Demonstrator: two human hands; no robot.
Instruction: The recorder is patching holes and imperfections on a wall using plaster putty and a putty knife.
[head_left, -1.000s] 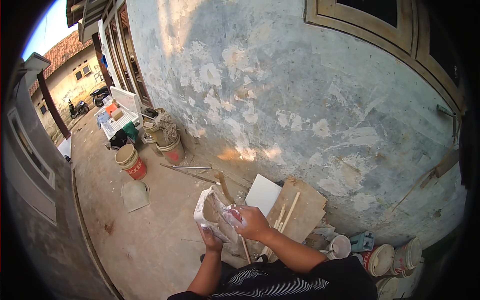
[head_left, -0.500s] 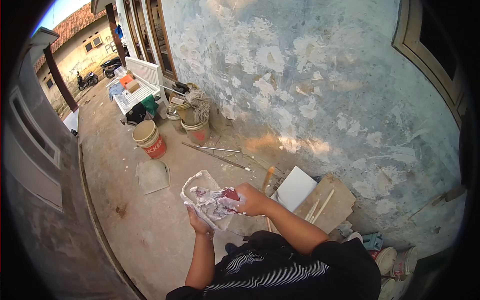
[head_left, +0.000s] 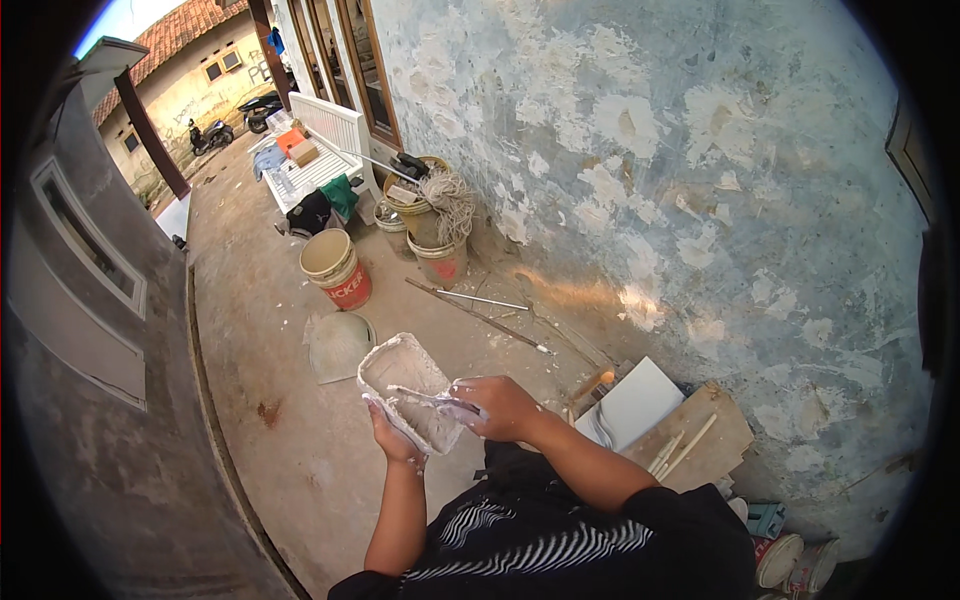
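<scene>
My left hand [head_left: 396, 438] is closed on the near left side of a putty tray [head_left: 378, 352], a rectangular tub caked in off-white paste. White smears cover the fingers. In my right hand [head_left: 503, 408] is a putty knife [head_left: 462, 404], turned nearly edge-on, its paste-coated blade inside the tray. Paste lines the tray's walls and floor. Part of the knife's handle is hidden by my right fingers.
A patched blue-grey wall [head_left: 640, 150] runs along the right. Ahead stand a bucket [head_left: 336, 268], a bucket with a mop [head_left: 440, 255] and a white bench [head_left: 335, 135]. Sticks [head_left: 480, 315] lie on the floor. A white panel [head_left: 640, 400] and board [head_left: 715, 440] lie at right.
My right hand has turned the putty knife from flat, showing its red part, to nearly edge-on. The large mass of paste on it now shows mostly within the tray. The view has shifted.
</scene>
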